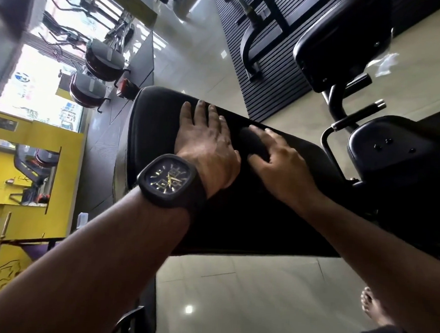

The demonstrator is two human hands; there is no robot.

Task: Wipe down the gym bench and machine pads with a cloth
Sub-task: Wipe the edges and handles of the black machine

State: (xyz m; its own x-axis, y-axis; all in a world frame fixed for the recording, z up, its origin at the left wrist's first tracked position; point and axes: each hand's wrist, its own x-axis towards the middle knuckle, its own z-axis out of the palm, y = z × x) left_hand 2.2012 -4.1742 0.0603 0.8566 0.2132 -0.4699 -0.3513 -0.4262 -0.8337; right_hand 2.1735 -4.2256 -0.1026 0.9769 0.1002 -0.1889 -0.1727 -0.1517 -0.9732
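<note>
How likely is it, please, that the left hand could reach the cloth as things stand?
Probably yes. The left hand lies flat on the bench pad right beside the dark cloth, with nothing between them, though the right hand grips it.

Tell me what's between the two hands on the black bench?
A bunched dark cloth, held by the right hand, on the bench pad beside the left hand; head view.

On bench pad (pixel 236 218): L hand (pixel 207 140) left of cloth (pixel 255 144) under R hand (pixel 280 167).
</note>
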